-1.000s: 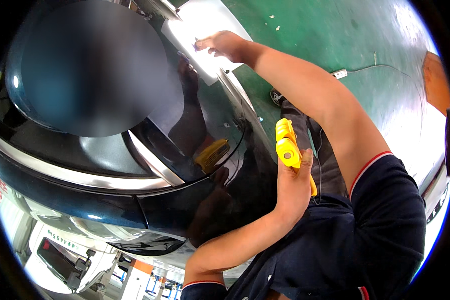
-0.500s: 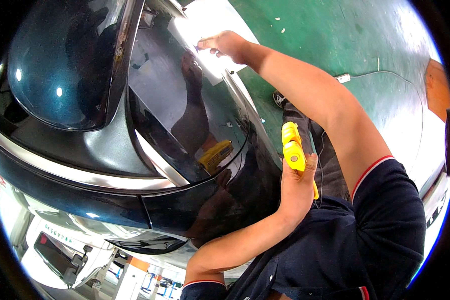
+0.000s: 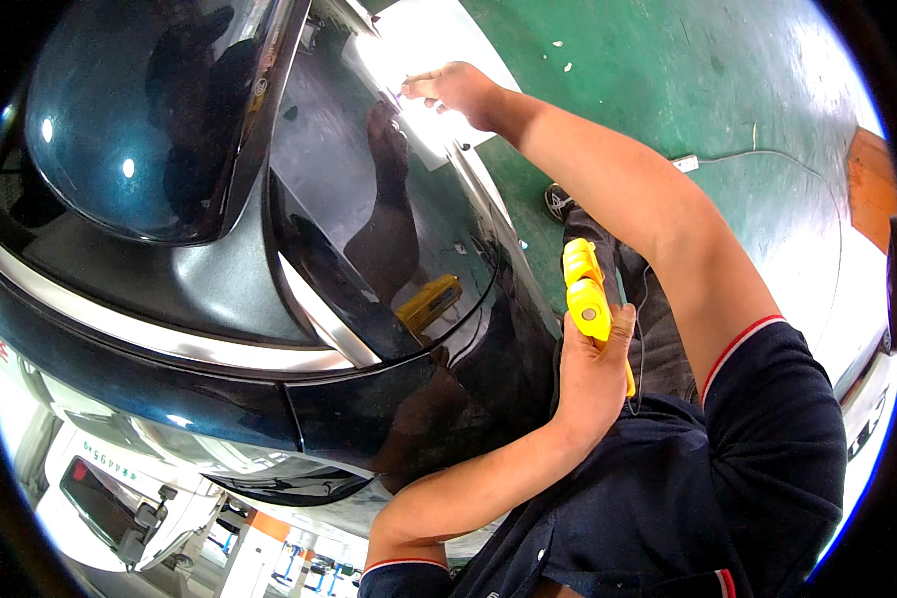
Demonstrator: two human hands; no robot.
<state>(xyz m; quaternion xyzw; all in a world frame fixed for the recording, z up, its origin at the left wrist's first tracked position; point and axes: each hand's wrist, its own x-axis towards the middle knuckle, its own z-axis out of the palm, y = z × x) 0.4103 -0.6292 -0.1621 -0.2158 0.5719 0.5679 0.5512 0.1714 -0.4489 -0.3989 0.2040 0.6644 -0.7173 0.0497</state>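
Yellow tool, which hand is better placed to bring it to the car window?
Left. The left hand already grips the yellow tool close to the dark car door; the right hand is stretched out, fingertips on the pale sheet at the window.

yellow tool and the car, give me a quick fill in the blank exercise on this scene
1. The left hand grips a tool whose colour is ____.
2. The right hand reaches out to a bright ____ sheet at the edge of the dark car body.
3. The floor beside the car is painted ____.
4. A reflection of the tool shows on the car's glossy ____.

Missing words: yellow; white; green; window
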